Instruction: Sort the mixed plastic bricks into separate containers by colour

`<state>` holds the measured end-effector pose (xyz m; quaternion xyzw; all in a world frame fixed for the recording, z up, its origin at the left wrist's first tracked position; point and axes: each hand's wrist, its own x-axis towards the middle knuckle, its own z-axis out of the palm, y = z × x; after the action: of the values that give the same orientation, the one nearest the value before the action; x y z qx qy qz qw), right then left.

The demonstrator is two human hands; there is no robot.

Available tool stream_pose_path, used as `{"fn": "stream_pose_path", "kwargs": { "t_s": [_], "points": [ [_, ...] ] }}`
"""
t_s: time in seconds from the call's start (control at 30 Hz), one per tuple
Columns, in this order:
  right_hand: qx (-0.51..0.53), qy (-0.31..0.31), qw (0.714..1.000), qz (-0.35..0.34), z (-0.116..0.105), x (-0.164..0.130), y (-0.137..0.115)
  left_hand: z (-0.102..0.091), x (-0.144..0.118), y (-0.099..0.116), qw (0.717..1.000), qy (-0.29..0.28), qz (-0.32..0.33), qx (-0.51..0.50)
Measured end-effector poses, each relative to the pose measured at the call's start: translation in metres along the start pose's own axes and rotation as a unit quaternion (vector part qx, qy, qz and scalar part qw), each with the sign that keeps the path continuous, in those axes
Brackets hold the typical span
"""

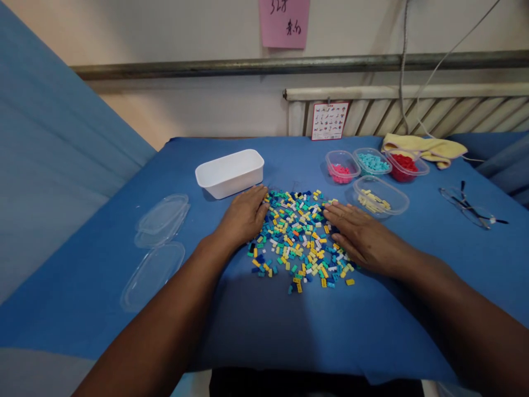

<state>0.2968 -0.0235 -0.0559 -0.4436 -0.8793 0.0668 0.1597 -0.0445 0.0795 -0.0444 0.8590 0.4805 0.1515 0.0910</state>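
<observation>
A spread of small building bricks in yellow, green, blue, teal and white lies on the blue tablecloth. At its left edge rests my left hand, fingers stretched out along the bricks. My right hand lies flat with fingers extended against the right edge of the spread, its fingertips touching bricks. Neither hand grips anything. Behind my right hand stands a clear tub with pale yellow bricks. A white rectangular box stands just beyond my left hand.
Clear tubs hold pink bricks, turquoise bricks and red bricks at the back right, near a yellow cloth. Eyeglasses lie farther right. Clear lids lie on the left. A radiator lines the wall.
</observation>
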Motion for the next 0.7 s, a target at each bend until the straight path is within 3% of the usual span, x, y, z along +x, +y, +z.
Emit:
{"fn": "stream_pose_path", "kwargs": {
  "t_s": [0.17,0.33,0.6,0.7],
  "points": [
    [0.014,0.014,1.0,-0.003,-0.005,0.002,-0.002,0.007,0.002,-0.006,1.0,-0.007,-0.005,-0.012],
    [0.056,0.052,0.995,-0.059,-0.013,0.005,-0.016,0.009,0.003,-0.007,0.999,-0.005,-0.007,-0.038],
    [0.095,-0.089,0.973,-0.191,-0.012,0.005,-0.062,0.007,0.001,-0.001,0.999,0.003,-0.007,-0.044],
    [0.124,-0.099,0.965,-0.208,-0.014,0.005,-0.065,0.008,0.0,-0.001,0.997,0.016,-0.011,-0.08]
  ]
}}
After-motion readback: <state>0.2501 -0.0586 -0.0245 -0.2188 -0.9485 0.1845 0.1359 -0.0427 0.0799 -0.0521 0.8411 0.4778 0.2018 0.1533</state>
